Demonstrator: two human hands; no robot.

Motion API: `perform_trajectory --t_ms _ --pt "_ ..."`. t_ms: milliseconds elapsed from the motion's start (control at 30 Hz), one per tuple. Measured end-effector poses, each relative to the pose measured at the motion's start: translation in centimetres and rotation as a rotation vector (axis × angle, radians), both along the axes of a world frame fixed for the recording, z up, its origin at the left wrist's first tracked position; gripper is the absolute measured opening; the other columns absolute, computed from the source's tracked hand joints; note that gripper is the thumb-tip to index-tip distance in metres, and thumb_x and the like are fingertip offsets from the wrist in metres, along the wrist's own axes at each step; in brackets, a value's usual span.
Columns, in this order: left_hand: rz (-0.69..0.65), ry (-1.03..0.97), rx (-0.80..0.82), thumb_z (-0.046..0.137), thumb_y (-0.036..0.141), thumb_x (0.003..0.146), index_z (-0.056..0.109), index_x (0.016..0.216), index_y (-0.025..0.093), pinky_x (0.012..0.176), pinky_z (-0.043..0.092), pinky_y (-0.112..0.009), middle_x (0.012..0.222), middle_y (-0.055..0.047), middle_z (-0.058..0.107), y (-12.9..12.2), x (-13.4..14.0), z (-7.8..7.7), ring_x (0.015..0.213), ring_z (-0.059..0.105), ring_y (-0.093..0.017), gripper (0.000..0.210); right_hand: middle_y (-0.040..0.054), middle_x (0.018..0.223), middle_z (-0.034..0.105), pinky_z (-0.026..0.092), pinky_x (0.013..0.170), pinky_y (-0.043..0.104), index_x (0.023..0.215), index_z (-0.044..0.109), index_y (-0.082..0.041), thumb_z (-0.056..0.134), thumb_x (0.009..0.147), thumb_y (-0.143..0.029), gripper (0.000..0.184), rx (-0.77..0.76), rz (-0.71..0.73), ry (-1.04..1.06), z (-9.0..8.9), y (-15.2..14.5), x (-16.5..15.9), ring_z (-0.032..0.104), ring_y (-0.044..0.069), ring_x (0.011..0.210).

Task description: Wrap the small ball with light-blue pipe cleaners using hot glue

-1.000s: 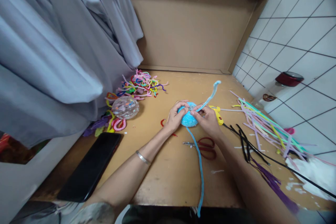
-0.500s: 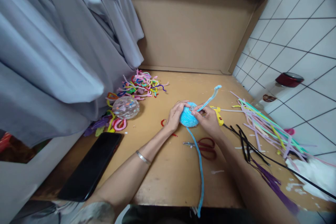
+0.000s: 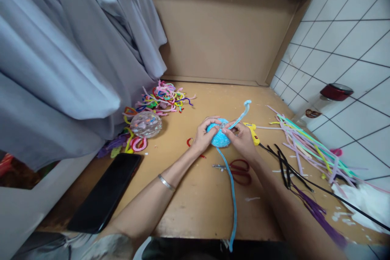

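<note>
A round piece wound from blue pipe cleaner [image 3: 220, 139] is held between both hands above the table. My left hand [image 3: 206, 134] grips its left side, the thumb now pressing on the top. At the right, the fingers of my right hand [image 3: 241, 135] pinch a light blue pipe cleaner end [image 3: 243, 113] that sticks up past the piece, its tip bent. Another long blue strand [image 3: 232, 195] hangs from the underside toward the table's front edge. Red-handled scissors [image 3: 240, 172] lie beneath, partly behind that strand. Beside my right hand rests a yellow glue gun [image 3: 252, 133].
Loose pipe cleaners [image 3: 307, 146] and a clear jar with a red lid [image 3: 336, 91] line the right. A clear ball [image 3: 146, 124], a colourful heap of pipe cleaners [image 3: 166, 95] and a black phone [image 3: 105, 193] occupy the left. Cardboard [image 3: 219, 36] stands behind; a black cord [image 3: 329, 193] crosses the right.
My left thumb has moved onto the top of the blue piece, which has tilted slightly. The upright strand's tip has shifted a little left and bent over more.
</note>
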State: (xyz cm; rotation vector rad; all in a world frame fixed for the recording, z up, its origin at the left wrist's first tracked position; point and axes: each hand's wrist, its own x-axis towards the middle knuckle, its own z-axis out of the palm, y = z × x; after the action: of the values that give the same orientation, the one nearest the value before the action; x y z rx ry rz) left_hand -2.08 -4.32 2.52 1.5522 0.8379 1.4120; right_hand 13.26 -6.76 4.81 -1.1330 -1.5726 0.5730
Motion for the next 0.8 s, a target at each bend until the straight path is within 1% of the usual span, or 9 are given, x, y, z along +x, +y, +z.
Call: perform_trajectory --t_ms 133,267,400,467,567,667,800 --pt "-0.032 0.007 0.017 0.054 0.023 0.073 0.068 0.092 0.018 0.107 0.041 -0.042 0.122 -0.011 0.067 0.14 -0.26 -0.08 0.121 0.057 -0.027 0.024 0.0033 0.079 0.067 0.049 0.067 0.031 0.076 0.066 -0.02 0.066 0.075 -0.036 0.016 -0.002 -0.008 -0.005 -0.1 0.09 0.07 0.058 0.016 0.068" --pt "-0.056 -0.025 0.02 0.053 0.025 0.073 0.067 0.092 0.018 0.107 0.041 -0.043 0.123 -0.011 0.066 0.19 -0.35 -0.26 0.122 0.056 -0.027 0.025 0.0032 0.078 0.066 0.049 0.065 0.03 0.076 0.066 -0.02 0.066 0.076 -0.038 0.017 -0.001 -0.007 -0.012 -0.06 0.07 0.06 0.058 0.016 0.068" --pt "-0.006 -0.025 0.003 0.057 0.031 0.079 0.067 0.088 0.017 0.107 0.041 -0.043 0.12 -0.012 0.066 0.04 -0.04 -0.12 0.119 0.058 -0.027 0.019 0.0033 0.078 0.066 0.049 0.065 0.031 0.075 0.065 -0.02 0.066 0.075 -0.036 0.016 0.007 0.007 0.004 0.07 -0.03 0.02 0.058 0.016 0.067" --pt "0.021 -0.005 0.0 0.06 0.03 0.079 0.067 0.087 0.017 0.106 0.041 -0.042 0.12 -0.012 0.067 -0.05 0.12 -0.01 0.118 0.059 -0.026 0.017 0.0036 0.079 0.067 0.05 0.067 0.031 0.076 0.066 -0.021 0.066 0.075 -0.036 0.015 0.01 0.006 0.004 0.11 -0.05 0.01 0.058 0.017 0.069" --pt "0.028 0.014 0.001 0.059 0.027 0.079 0.067 0.088 0.018 0.107 0.041 -0.04 0.12 -0.011 0.066 -0.16 0.22 0.06 0.118 0.059 -0.025 0.016 0.0037 0.08 0.068 0.05 0.068 0.031 0.076 0.065 -0.021 0.066 0.075 -0.036 0.015 0.008 0.001 -0.004 0.12 -0.03 0.01 0.059 0.017 0.07" --pt "0.012 0.013 0.003 0.057 0.028 0.08 0.065 0.093 0.018 0.107 0.04 -0.039 0.123 -0.011 0.064 -0.23 0.17 -0.02 0.12 0.057 -0.024 0.018 0.0036 0.08 0.067 0.05 0.069 0.032 0.076 0.065 -0.021 0.066 0.075 -0.035 0.014 0.004 0.004 -0.003 0.09 0.0 0.01 0.059 0.017 0.071" --pt "-0.014 0.012 0.008 0.057 0.032 0.083 0.061 0.107 0.02 0.104 0.042 -0.038 0.124 -0.009 0.063 -0.22 0.0 -0.22 0.117 0.058 -0.022 0.027 0.0034 0.08 0.067 0.05 0.068 0.031 0.076 0.066 -0.022 0.066 0.075 -0.036 0.015 -0.004 -0.005 -0.004 0.04 0.01 0.02 0.058 0.017 0.07"
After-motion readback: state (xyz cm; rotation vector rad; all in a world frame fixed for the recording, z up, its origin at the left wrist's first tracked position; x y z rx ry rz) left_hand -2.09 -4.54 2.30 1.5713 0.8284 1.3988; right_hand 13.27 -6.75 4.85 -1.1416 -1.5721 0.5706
